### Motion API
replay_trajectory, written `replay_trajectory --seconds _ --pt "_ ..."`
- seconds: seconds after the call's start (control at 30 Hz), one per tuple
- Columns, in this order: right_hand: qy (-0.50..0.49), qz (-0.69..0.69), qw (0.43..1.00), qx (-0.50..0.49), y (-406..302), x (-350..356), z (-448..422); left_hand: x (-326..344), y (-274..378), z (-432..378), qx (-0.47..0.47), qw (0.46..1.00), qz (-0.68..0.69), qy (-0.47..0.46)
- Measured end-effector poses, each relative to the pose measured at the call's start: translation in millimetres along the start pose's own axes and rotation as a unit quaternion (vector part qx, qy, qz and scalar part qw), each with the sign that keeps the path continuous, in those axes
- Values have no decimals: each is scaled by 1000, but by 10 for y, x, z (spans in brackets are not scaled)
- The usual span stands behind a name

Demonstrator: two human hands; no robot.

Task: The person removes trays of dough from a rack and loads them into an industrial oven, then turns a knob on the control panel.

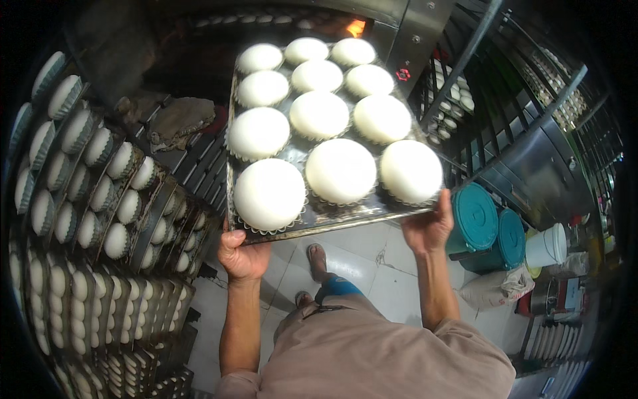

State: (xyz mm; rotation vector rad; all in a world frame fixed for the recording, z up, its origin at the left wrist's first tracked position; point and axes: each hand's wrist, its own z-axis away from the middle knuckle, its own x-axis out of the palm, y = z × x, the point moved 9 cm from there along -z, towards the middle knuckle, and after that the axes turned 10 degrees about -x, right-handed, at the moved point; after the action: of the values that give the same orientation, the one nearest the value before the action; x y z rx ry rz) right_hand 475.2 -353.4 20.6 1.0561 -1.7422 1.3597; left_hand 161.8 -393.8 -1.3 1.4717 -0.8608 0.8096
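A dark metal baking tray (339, 224) is held out in front of me, off the floor. Rows of smooth white dough rounds (340, 167) sit on it, each in a fluted metal tin (271, 230). My left hand (245, 255) grips the near left corner, thumb over the rim and fingers underneath. At the near right corner my right hand (429, 224) holds the tray, thumb against its edge; its other fingers are partly hidden below.
Left stand stacked trays of dough (117, 239). Ahead, an oven opening shows a flame (356, 28); a stained cloth (182, 119) lies on metal slats before it. Right are a metal rack (478, 99), teal lidded bins (476, 217), a white bucket (546, 245) and a sack (498, 289).
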Motion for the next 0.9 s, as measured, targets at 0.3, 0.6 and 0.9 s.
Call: replay_trajectory --seconds 0.3,0.6,0.9 --pt "-9 -13 988 153 1256 -835 -1300 -1183 -72 -926 19 994 47 97" --pt "-39 143 917 370 1551 -1163 -2514 -1943 16 -1776 105 980 56 157" --pt "-70 739 192 -642 -1782 1283 -4756 -2339 264 -2489 122 983 64 124"
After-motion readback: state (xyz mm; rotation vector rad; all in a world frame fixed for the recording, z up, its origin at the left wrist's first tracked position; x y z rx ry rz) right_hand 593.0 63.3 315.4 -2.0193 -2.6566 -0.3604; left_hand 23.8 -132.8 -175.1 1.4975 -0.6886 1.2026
